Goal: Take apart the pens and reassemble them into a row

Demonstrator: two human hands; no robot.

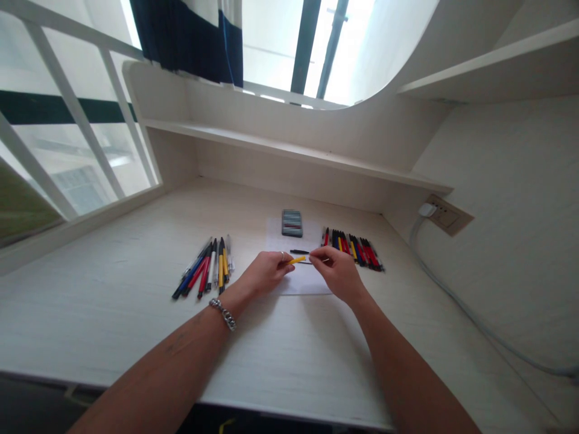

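My left hand (266, 271) is closed around a yellow pen barrel (297, 260), pinching it over a white sheet of paper (298, 283). My right hand (337, 270) is closed too, its fingertips pinched at the barrel's other end on a thin part too small to name. A small black pen piece (299, 251) lies on the paper just beyond the hands. A metal bracelet (223, 313) is on my left wrist.
A row of several pens (205, 268) lies left of the paper, another row of pens (355, 248) to the right. A striped case (292, 222) sits behind the paper. A wall socket (446, 214) with a white cable (474, 319) is at the right.
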